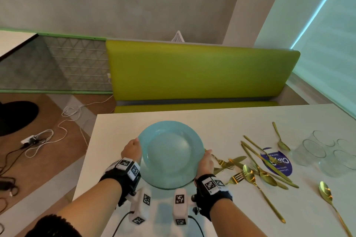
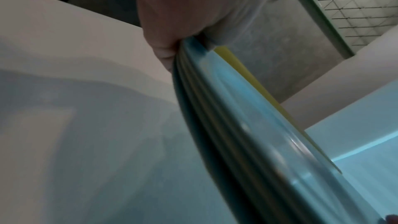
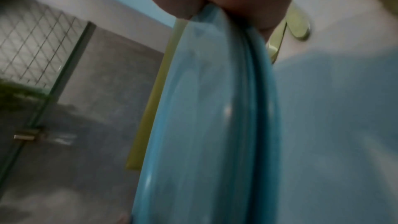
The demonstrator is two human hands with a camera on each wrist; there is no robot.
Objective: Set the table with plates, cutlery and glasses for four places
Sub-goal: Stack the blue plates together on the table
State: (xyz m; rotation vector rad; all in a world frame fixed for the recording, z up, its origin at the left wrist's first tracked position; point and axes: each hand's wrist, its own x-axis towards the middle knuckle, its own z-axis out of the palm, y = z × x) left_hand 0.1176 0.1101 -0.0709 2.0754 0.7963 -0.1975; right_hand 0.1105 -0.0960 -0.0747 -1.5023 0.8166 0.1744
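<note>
A stack of translucent blue glass plates (image 1: pixel 170 155) is over the near left part of the white table (image 1: pixel 231 119). My left hand (image 1: pixel 134 148) grips its left rim and my right hand (image 1: pixel 207 159) grips its right rim. In the left wrist view my left hand (image 2: pixel 172 43) pinches several stacked rims of the plate stack (image 2: pixel 237 125). The right wrist view shows my right hand (image 3: pixel 215 6) holding the plates (image 3: pixel 204 125) the same way. A shadow lies on the table under the stack. Whether the stack touches the table is unclear.
Gold forks, knives and spoons (image 1: pixel 260 171) lie scattered right of the plates, some over a blue round sticker (image 1: pixel 279 165). Several clear glasses (image 1: pixel 316 150) stand at the far right. A green bench (image 1: pixel 192 71) runs behind the table. Cables (image 1: pixel 44 136) lie on the floor to the left.
</note>
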